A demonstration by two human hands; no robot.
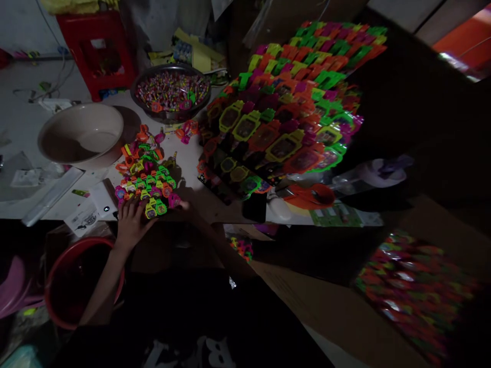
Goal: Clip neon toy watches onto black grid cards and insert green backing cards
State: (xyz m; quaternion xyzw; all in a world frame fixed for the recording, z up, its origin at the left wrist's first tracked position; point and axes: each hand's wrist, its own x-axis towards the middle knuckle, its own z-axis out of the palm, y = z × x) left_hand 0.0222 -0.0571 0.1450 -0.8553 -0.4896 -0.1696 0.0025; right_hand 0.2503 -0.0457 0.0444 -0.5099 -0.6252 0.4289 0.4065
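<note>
A small heap of bright toy watches [148, 179] in green, orange, pink and yellow lies on the white table [192, 158]. My left hand [130, 224] rests at the heap's near-left edge, fingers spread and touching the nearest yellow-green pieces. My right hand [184, 205] is mostly lost in shadow at the heap's near-right corner. Only a fingertip shows, beside a pink piece, and its grip is hidden. A large tilted stack of toy watches [284, 112] stands to the right of the heap.
A metal bowl of small coloured candies [171, 92] sits at the back, a beige basin [82, 135] at the left. A red bucket [76, 281] stands below the table edge. A clear bottle [368, 176] lies at the right, and a colourful packet [418, 291] on brown cardboard.
</note>
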